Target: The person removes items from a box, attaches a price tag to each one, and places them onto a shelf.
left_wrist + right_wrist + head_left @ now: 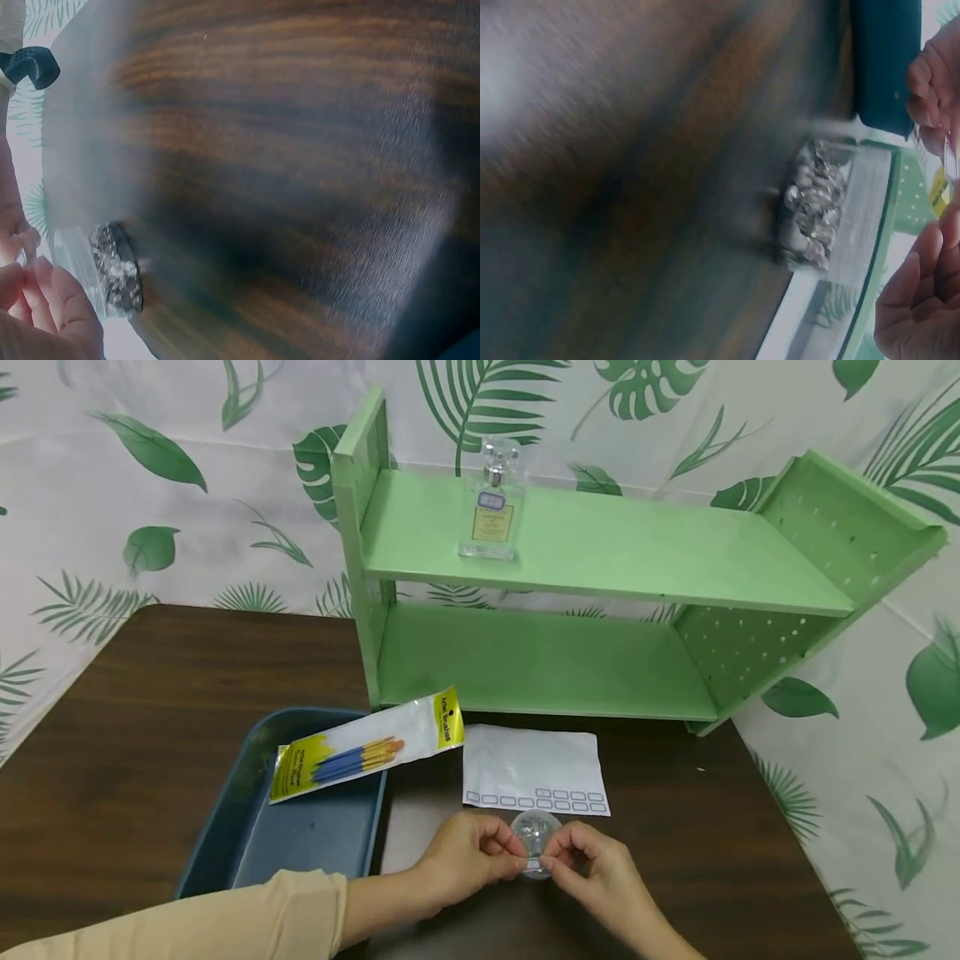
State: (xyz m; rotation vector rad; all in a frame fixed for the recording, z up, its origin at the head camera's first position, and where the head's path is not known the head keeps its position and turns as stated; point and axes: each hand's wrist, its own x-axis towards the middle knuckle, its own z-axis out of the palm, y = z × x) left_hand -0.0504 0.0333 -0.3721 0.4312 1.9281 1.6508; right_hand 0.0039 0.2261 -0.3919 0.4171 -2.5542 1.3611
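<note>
Between the fingertips of my left hand [471, 858] and right hand [597, 872] is a small white label [533, 864] with a dark border, pinched at its two ends. Just beyond and below it stands a clear round jar [536, 828] on the table. Shiny silvery pieces fill the lower part of the jar [817, 202], as the right wrist view shows. A white sheet of blue-bordered labels [531, 768] lies flat behind the jar.
To the left, a blue tray [315, 843] has a packet of artist brushes [367, 747] leaning across its rim. A green two-tier shelf [547, 660] stands at the back, with a labelled glass perfume bottle [492, 506] on its upper tier.
</note>
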